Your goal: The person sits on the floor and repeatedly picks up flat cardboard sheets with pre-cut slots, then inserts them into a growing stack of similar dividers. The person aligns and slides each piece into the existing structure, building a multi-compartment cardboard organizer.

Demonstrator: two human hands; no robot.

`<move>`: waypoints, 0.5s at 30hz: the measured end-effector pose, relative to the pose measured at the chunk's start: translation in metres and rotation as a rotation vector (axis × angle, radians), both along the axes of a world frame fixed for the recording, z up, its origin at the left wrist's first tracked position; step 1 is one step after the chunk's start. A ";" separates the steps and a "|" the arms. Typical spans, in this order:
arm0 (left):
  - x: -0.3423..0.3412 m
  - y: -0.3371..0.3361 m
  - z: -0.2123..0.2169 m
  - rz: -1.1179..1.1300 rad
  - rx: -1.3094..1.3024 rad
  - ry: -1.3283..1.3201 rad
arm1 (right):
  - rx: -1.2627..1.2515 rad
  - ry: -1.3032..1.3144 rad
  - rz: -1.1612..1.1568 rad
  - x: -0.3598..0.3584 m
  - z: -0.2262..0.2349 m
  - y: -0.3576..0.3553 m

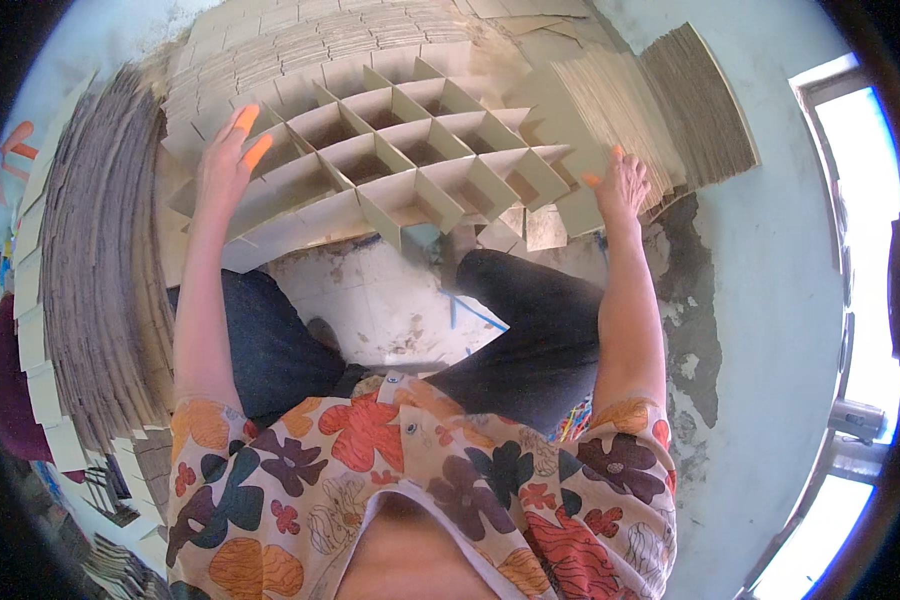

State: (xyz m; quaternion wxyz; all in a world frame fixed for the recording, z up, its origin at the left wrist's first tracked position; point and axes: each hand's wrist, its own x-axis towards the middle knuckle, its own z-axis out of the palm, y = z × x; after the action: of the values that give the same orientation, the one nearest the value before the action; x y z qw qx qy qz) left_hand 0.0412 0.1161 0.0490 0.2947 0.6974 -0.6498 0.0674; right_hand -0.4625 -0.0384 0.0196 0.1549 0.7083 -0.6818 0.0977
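A cardboard divider grid [413,150] of interlocked strips lies in front of me, its cells open at the top. My left hand [227,160] is at the grid's left end, with orange covers on the thumb and a finger. Those two digits are apart, and I see nothing held between them. Beyond the grid's right end, my right hand [623,186] hovers by a stack of flat cardboard pieces [620,105]. Its fingers are spread, with orange on the thumb and one fingertip. Whether either hand touches the cardboard, I cannot tell.
A tall stack of cardboard strips [105,240] stands on the left. More stacked strips [270,70] lie behind the grid, and a darker stack [700,105] leans at the far right. My legs [530,320] flank the stained floor [380,305]. A pale blue wall [760,330] rises on the right.
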 end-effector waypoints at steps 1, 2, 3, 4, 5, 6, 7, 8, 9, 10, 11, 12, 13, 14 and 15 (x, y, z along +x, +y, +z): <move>-0.002 0.007 0.003 0.003 -0.033 -0.010 | 0.002 -0.011 0.021 -0.006 -0.005 -0.003; -0.004 0.015 0.002 -0.002 -0.061 0.003 | 0.004 -0.022 0.043 -0.015 -0.010 -0.008; -0.003 0.024 0.000 -0.001 -0.087 0.014 | 0.006 -0.034 0.070 -0.018 -0.012 -0.012; -0.003 0.033 -0.002 -0.002 -0.115 0.025 | -0.005 -0.074 0.060 -0.022 -0.014 -0.015; -0.004 0.042 -0.002 0.015 -0.121 0.026 | -0.016 -0.113 0.048 -0.026 -0.015 -0.019; -0.004 0.051 -0.003 0.033 -0.128 0.029 | -0.026 -0.150 0.038 -0.026 -0.015 -0.019; -0.005 0.058 -0.003 0.049 -0.135 0.033 | -0.021 -0.164 0.036 -0.025 -0.015 -0.018; -0.007 0.065 -0.002 0.060 -0.125 0.079 | -0.015 -0.176 0.032 -0.025 -0.015 -0.018; -0.010 0.072 0.000 0.075 -0.116 0.128 | -0.011 -0.186 0.033 -0.022 -0.009 -0.016; -0.013 0.077 0.001 0.088 -0.108 0.178 | -0.030 -0.264 -0.006 -0.019 -0.003 -0.013; -0.017 0.082 0.003 0.099 -0.117 0.177 | -0.049 -0.340 -0.045 -0.017 0.003 -0.008; -0.022 0.086 0.006 0.108 -0.131 0.179 | -0.073 -0.413 -0.085 -0.012 0.016 -0.003; -0.024 0.090 0.008 0.127 -0.141 0.176 | -0.188 -0.459 -0.072 -0.001 0.030 0.001; -0.023 0.093 0.003 0.112 -0.138 0.215 | -0.302 -0.505 -0.058 0.010 0.046 0.005; -0.020 0.098 -0.003 0.103 -0.133 0.247 | -0.411 -0.557 -0.040 0.026 0.062 0.012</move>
State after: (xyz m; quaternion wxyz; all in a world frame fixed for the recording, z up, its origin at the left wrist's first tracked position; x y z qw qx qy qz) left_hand 0.0213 0.2143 0.0460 0.4143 0.7117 -0.5660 0.0389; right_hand -0.4363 -0.0267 0.0814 0.1039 0.5950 -0.6776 0.4196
